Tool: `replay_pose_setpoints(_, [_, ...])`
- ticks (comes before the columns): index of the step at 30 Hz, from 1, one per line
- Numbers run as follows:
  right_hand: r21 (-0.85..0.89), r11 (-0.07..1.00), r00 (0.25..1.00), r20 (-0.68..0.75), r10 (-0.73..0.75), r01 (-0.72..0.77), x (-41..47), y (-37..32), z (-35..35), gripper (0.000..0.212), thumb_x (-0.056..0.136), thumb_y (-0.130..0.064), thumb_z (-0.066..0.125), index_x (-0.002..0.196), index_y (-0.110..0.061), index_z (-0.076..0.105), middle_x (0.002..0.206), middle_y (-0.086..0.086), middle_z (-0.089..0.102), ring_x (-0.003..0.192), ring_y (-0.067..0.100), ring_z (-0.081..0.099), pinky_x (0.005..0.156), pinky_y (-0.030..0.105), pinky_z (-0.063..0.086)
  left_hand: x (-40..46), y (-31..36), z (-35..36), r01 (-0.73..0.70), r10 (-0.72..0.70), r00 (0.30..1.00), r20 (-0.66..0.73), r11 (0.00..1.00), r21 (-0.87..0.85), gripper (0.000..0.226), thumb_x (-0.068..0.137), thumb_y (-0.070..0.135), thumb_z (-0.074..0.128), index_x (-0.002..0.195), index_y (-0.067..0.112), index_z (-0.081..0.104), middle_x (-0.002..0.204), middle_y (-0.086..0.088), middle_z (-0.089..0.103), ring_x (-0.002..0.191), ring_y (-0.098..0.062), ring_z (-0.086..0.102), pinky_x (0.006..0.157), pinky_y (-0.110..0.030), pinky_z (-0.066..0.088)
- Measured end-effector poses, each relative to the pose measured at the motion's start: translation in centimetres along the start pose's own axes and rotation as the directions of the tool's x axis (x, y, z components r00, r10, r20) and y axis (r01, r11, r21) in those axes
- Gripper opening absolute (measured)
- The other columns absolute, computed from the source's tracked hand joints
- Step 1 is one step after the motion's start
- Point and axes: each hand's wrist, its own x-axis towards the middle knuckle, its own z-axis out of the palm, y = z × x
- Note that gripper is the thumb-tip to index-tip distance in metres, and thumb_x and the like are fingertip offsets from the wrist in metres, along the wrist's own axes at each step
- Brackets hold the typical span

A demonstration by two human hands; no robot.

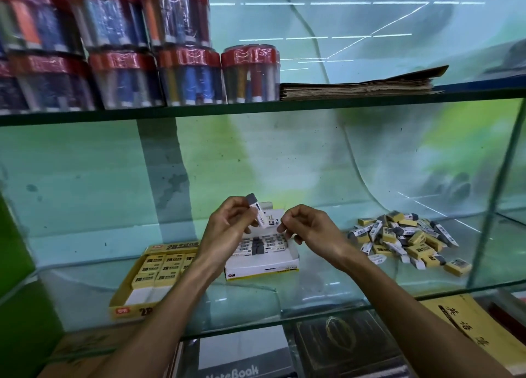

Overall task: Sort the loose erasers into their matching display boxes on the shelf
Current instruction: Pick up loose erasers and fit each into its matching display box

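Note:
My left hand (227, 224) holds a white-sleeved eraser with a grey tip (257, 211) above the white display box (262, 266), which has rows of the same grey-tipped erasers in it. My right hand (308, 226) hovers just right of that eraser with fingers curled; whether it holds anything I cannot tell. A yellow display box (128, 303) with several yellow erasers sits at the left, partly behind my left forearm. A pile of loose yellow and white erasers (407, 236) lies on the glass shelf at the right.
The glass shelf (327, 286) has a cracked front pane. Above, another shelf carries shrink-wrapped pen tubs (182, 75) and a stack of brown paper (358, 85). Notebooks (236, 357) lie on the level below.

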Motion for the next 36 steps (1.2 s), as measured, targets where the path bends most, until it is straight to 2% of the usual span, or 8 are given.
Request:
replay_pose_setpoints(3, [-0.054, 0.998, 1.000, -0.019, -0.022, 0.021, 0.4, 0.3, 0.4, 0.008, 0.097, -0.014, 0.058, 0.091, -0.011, 0.063, 0.087, 0.003, 0.074, 0.071, 0.009, 0.061, 0.064, 0.017, 0.046, 0.4, -0.2, -1.6, -0.052, 0.038, 0.996, 0.081, 0.983, 0.175, 0.011, 0.093, 0.019, 0.065, 0.104, 0.019, 0.065, 0.090, 0.002, 0.069, 0.076, -0.007, 0.064, 0.070, -0.021, 0.052])
replay_pose_setpoints(5, [-0.087, 0.996, 0.999, -0.036, -0.035, 0.032, 0.7, 0.6, 0.6, 0.009, 0.095, -0.015, 0.060, 0.088, -0.016, 0.064, 0.084, -0.002, 0.074, 0.074, 0.007, 0.062, 0.072, 0.023, 0.051, 0.8, -0.4, -2.8, -0.134, 0.072, 0.980, 0.186, 0.927, 0.350, 0.012, 0.091, 0.022, 0.068, 0.103, 0.022, 0.069, 0.094, 0.002, 0.070, 0.082, -0.014, 0.066, 0.073, -0.026, 0.053])
replay_pose_setpoints(11, [-0.121, 0.993, 0.989, -0.148, -0.016, -0.002, 1.6, 1.3, 0.2, 0.011, 0.093, -0.013, 0.062, 0.085, -0.019, 0.065, 0.086, -0.001, 0.073, 0.075, 0.007, 0.062, 0.077, 0.027, 0.051, 1.6, -1.6, -3.7, -0.437, 0.016, 0.868, 0.496, 0.499, 0.748, 0.017, 0.091, 0.022, 0.067, 0.108, 0.020, 0.072, 0.102, 0.000, 0.072, 0.085, -0.012, 0.061, 0.077, -0.030, 0.049])
replay_pose_setpoints(14, [-0.181, 0.983, 0.984, -0.179, -0.001, -0.032, 1.9, 1.7, -0.1, 0.011, 0.092, -0.015, 0.063, 0.083, -0.022, 0.066, 0.085, -0.003, 0.072, 0.074, 0.008, 0.061, 0.078, 0.030, 0.051, 1.7, -2.3, -3.5, -0.431, -0.042, 0.874, 0.484, 0.393, 0.812, 0.020, 0.092, 0.022, 0.065, 0.111, 0.021, 0.071, 0.107, -0.002, 0.072, 0.096, -0.019, 0.063, 0.077, -0.030, 0.048])
replay_pose_setpoints(25, [-0.275, 0.958, 0.979, -0.203, 0.024, -0.080, 1.2, 1.7, -1.3, 0.006, 0.091, -0.020, 0.063, 0.088, -0.017, 0.067, 0.089, 0.000, 0.072, 0.081, 0.014, 0.064, 0.080, 0.032, 0.052, 2.0, -3.4, -2.7, -0.461, 0.027, 0.883, 0.468, 0.230, 0.857, 0.019, 0.086, 0.024, 0.062, 0.103, 0.027, 0.069, 0.104, 0.006, 0.071, 0.100, -0.018, 0.062, 0.078, -0.030, 0.041])
replay_pose_setpoints(27, [-0.318, 0.945, 0.979, -0.206, 0.006, -0.073, 0.8, 1.4, -2.1, 0.007, 0.092, -0.020, 0.062, 0.090, -0.016, 0.067, 0.089, -0.001, 0.072, 0.081, 0.013, 0.064, 0.076, 0.026, 0.051, 2.1, -3.5, -2.4, -0.471, 0.056, 0.879, 0.473, 0.248, 0.846, 0.016, 0.086, 0.029, 0.063, 0.101, 0.028, 0.069, 0.101, 0.008, 0.071, 0.096, -0.015, 0.063, 0.076, -0.030, 0.042])
replay_pose_setpoints(32, [-0.454, 0.890, 0.974, -0.217, -0.065, -0.041, 0.1, 0.4, -5.7, 0.007, 0.092, -0.018, 0.062, 0.089, -0.015, 0.068, 0.084, -0.006, 0.069, 0.074, 0.007, 0.061, 0.064, 0.015, 0.046, 1.6, -3.0, 0.4, -0.471, 0.184, 0.875, 0.447, 0.536, 0.701, 0.005, 0.089, 0.035, 0.064, 0.089, 0.032, 0.069, 0.087, 0.016, 0.067, 0.078, -0.002, 0.059, 0.068, -0.028, 0.047])
replay_pose_setpoints(36, [-0.580, 0.811, 0.978, -0.201, -0.059, -0.071, -0.4, -0.3, -9.5, 0.011, 0.094, -0.022, 0.060, 0.096, -0.016, 0.069, 0.085, -0.008, 0.067, 0.073, 0.008, 0.059, 0.057, 0.009, 0.044, 0.8, -2.4, 4.1, -0.512, 0.242, 0.838, 0.490, 0.660, 0.550, 0.007, 0.092, 0.032, 0.063, 0.092, 0.030, 0.070, 0.086, 0.015, 0.066, 0.079, -0.002, 0.060, 0.073, -0.028, 0.050])
